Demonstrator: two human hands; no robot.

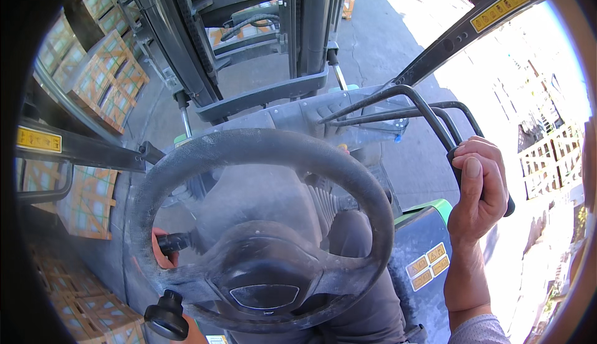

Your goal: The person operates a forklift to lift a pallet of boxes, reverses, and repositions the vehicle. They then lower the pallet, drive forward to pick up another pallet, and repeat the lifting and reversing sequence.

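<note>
Far to the left of the fingers, stacked crates [102, 80] with orange strapping sit beyond the cab frame, bent by the lens and partly cut off by the dark rim. More of them [87, 202] show lower down behind a black bar, too blurred to tell what they hold.

The left hand [163, 254] is almost wholly hidden behind the dusty black steering wheel [205, 151]; only a sliver shows, close beside a short black stalk [174, 242] on the column. Whether its fingers are closed on that stalk or just resting near it, I cannot tell. Just below them, a round black spinner knob [166, 315] stands on the wheel rim, untouched.

Past the wheel's far edge rises the forklift mast [298, 27], its top out of view.

To the right, the right hand [477, 188] is wrapped tight around the black grip of a control lever [429, 114], thumb laid along the top, fingers [491, 151] curled over so the grip's middle is covered; only its lower tip pokes out beneath the palm. Two more thin levers [463, 113] arc just behind those fingers. Below the wrist lies a green and grey panel [429, 220] with yellow stickers, unreadable.
</note>
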